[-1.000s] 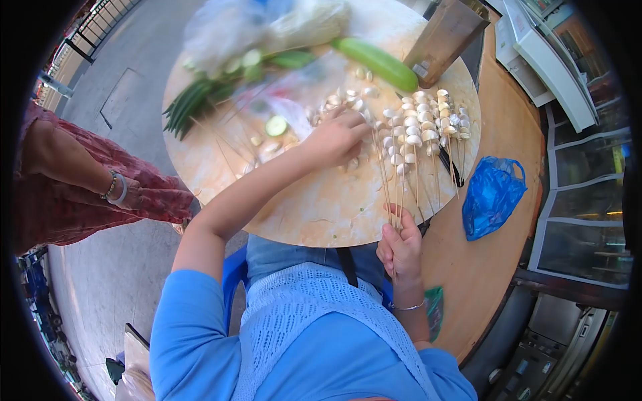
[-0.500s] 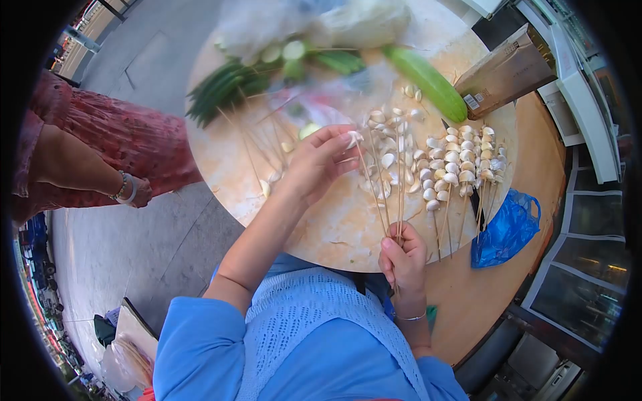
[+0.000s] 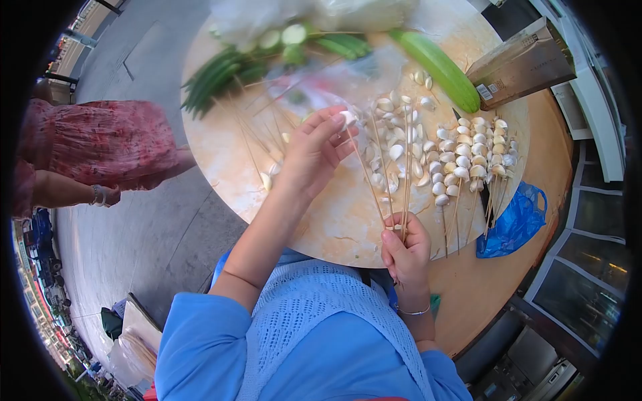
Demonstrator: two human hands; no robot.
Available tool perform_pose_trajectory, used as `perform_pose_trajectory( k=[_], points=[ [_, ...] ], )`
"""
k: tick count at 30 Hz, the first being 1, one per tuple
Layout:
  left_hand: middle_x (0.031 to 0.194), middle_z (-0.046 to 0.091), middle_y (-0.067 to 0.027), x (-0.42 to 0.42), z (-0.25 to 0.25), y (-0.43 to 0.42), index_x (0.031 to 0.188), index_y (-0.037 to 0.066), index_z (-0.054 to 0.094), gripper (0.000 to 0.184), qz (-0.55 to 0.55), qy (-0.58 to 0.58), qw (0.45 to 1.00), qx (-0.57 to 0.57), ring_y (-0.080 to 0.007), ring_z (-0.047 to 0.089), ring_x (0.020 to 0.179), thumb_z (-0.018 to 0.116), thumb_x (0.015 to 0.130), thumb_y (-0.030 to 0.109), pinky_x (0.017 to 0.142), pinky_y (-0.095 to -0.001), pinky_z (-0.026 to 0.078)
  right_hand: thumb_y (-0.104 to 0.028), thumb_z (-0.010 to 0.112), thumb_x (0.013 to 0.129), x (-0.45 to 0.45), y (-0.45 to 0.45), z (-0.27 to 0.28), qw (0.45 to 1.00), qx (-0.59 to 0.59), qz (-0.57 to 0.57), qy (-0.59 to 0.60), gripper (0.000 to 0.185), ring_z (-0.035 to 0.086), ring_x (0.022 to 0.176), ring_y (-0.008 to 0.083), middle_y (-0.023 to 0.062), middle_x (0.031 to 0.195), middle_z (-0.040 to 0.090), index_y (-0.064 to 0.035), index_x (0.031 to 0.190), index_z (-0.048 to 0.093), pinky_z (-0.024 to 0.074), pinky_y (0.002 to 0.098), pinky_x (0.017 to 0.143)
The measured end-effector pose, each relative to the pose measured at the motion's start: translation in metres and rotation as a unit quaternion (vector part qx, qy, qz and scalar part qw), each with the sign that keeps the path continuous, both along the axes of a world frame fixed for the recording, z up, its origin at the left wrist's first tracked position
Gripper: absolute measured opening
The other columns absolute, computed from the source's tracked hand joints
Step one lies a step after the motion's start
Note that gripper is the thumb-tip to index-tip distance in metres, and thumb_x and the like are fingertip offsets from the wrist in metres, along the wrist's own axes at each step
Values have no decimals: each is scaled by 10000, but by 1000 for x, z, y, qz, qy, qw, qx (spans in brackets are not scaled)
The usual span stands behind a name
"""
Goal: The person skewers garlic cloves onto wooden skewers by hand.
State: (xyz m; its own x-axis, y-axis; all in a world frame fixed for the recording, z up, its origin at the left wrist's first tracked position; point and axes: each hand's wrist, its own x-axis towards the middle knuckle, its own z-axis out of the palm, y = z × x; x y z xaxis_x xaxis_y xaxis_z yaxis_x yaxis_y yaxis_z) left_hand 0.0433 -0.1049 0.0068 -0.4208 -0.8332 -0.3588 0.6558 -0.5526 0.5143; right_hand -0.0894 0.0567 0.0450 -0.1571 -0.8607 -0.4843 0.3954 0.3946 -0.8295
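Observation:
Between the fingertips of my left hand (image 3: 311,150) is a white garlic clove (image 3: 347,120), at the upper end of one thin wooden skewer (image 3: 366,172). My right hand (image 3: 406,250) grips the lower ends of that skewer and several others, which fan upward over the near edge of the round table (image 3: 321,234). Loose garlic cloves (image 3: 396,152) lie behind the bare skewers. Right of them, several skewers threaded with garlic (image 3: 463,151) lie side by side, their bare ends towards me.
A long green vegetable (image 3: 438,70) lies beside a brown box (image 3: 521,63). Dark green pods (image 3: 214,80), cut pieces and plastic bags (image 3: 361,13) are at the back. A blue bag (image 3: 515,224) sits at the right. A person in a red dress (image 3: 114,144) stands at the left.
My left hand has come from the clove pile to a skewer tip with a clove. My right hand still holds the skewers. The view has shifted, and the person at the left has changed position.

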Motion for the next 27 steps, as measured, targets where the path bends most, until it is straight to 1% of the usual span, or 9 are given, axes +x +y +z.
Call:
perform_pose_trajectory(
  k=[1,2,5,8,14,18,21,23,27],
  points=[
    [901,582,-64,0,1,0,1030,31,506,216,-2,-1,1000,1,-135,584,813,559,837,113,685,-253,514,-57,557,833,-1,1,1,1000,5,9,26,141,317,318,19,8,506,476,-6,937,478,224,162,293],
    [894,581,-61,0,3,0,1022,32,510,208,-3,-10,1000,6,-134,581,798,559,837,113,689,-250,512,-48,556,830,-1,0,4,999,9,19,34,151,362,360,19,8,533,499,2,951,482,259,161,324],
    [889,582,-63,1,2,0,1015,31,515,202,4,-16,1000,-1,-134,582,798,562,836,113,690,-249,512,-34,546,830,3,-2,9,998,-11,6,55,148,396,421,18,-8,551,493,11,955,482,291,161,373],
    [888,584,-66,1,1,0,1008,30,519,195,14,-22,1000,2,-137,587,787,563,836,111,680,-247,514,-26,540,830,3,-1,9,999,-14,14,47,146,407,464,19,-21,561,481,12,958,481,307,164,413],
    [858,599,-75,1,-1,0,991,25,530,173,27,-43,999,11,-147,611,763,559,838,101,637,-231,524,-25,540,830,3,-2,10,998,0,14,63,137,391,454,14,-30,551,462,4,952,484,298,161,413],
    [846,604,-78,2,-2,0,989,21,535,169,23,-33,999,4,-150,615,759,559,838,93,635,-227,527,-25,542,830,2,-2,9,998,-4,20,66,131,389,453,12,-36,549,461,2,945,486,299,162,411],
    [849,602,-80,2,0,0,983,13,543,168,20,-51,998,-9,-152,615,758,564,836,91,627,-227,523,-24,544,829,2,0,10,996,5,20,81,128,383,455,8,-43,547,460,-1,941,488,286,162,412],
    [846,604,-77,3,1,0,962,8,554,154,18,-112,992,-55,-156,616,752,571,832,89,629,-231,515,-24,552,825,1,2,10,993,6,21,115,112,372,471,-5,-51,548,461,-1,922,499,269,157,419],
    [836,606,-75,4,-1,1,943,0,568,143,22,-154,982,-106,-161,617,750,578,828,84,640,-242,507,-25,556,823,2,5,15,988,11,11,154,88,356,488,-15,-60,557,457,1,895,512,254,153,429]
  ],
)
